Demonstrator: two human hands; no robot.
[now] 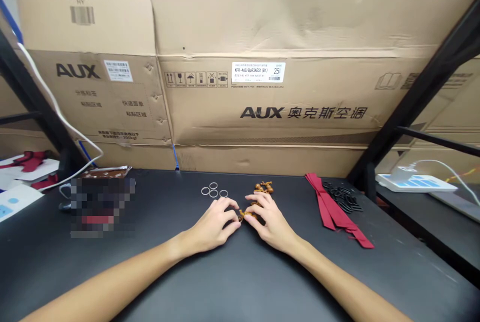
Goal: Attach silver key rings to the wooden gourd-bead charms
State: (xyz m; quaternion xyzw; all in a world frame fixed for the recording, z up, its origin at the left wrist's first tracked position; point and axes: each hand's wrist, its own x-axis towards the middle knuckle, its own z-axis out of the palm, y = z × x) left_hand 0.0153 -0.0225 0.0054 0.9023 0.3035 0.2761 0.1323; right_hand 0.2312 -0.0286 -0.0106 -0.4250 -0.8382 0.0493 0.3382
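Observation:
My left hand [216, 223] and my right hand [273, 222] meet low over the dark table. Between their fingertips is a small brown pendant [247, 213], wood-like, with a cord; the fingers partly hide it. My left thumb and forefinger are closed on its left end. On the other side, the right thumb and curled fingers close around it. More brown pendants [267, 187] lie in a cluster just beyond my right fingers. Several thin metal rings [213, 193] rest flat behind my left hand.
Red ribbon strips [330, 207] and a heap of black clips [343, 196] lie on the right. A blurred-out item [99, 207] is at the left. Large cardboard boxes [262, 37] stand behind the table [240, 282]. A white power strip [414, 183] sits far right.

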